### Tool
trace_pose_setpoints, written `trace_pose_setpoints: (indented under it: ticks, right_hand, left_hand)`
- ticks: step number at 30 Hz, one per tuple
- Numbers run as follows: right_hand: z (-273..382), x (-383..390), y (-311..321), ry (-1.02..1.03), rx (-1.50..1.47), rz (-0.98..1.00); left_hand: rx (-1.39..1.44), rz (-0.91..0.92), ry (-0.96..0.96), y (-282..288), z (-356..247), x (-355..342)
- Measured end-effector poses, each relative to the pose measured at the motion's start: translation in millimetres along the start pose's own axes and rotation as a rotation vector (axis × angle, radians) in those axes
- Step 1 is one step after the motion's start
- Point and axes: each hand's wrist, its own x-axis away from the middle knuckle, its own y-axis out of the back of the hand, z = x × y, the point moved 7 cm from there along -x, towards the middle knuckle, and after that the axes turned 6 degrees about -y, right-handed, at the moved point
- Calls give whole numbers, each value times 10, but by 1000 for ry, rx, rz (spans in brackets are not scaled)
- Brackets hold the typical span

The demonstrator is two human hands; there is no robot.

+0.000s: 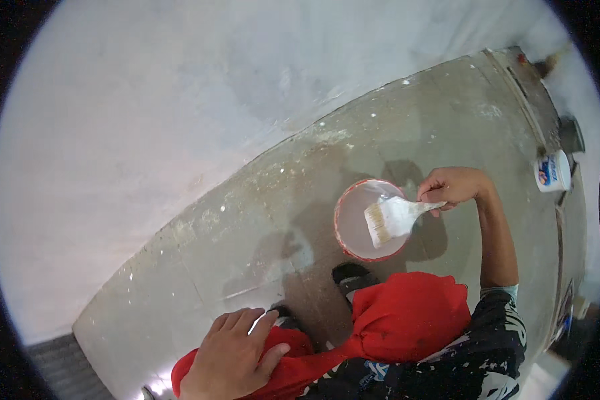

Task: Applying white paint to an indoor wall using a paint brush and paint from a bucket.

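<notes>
My right hand (452, 189) is closed around the handle of a wide paintbrush (397, 220), smeared white, with pale tan bristle ends. The brush is held over a round bucket (337, 223) with a red rim and a whitish inside; whether the bristles touch anything in it I cannot tell. My left hand (237, 350) lies with its fingers stretched out over my red-clothed left knee and holds nothing.
A whitish wall (147, 120) rises along the far left side of the grey floor (247, 247), which is spotted with white drips. At the right stands a white tub (552, 172) near a dark pail (571, 135). A dark ridged surface (67, 367) shows at the lower left.
</notes>
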Motion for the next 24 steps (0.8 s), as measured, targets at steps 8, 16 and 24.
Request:
trace_pose_setpoints:
  ticks: [8, 16, 24]
  right_hand:
    - [-480, 610, -294, 185, -674, -348]
    - [902, 998, -653, 707, -1098, -519]
    - [3457, 1836, 175, 1211, -810, -675]
  left_hand:
    - [-106, 110, -172, -402, 464, -13]
    - [-143, 159, -191, -538, 907, -559]
    - [-69, 27, -289, -523, 1161, -912]
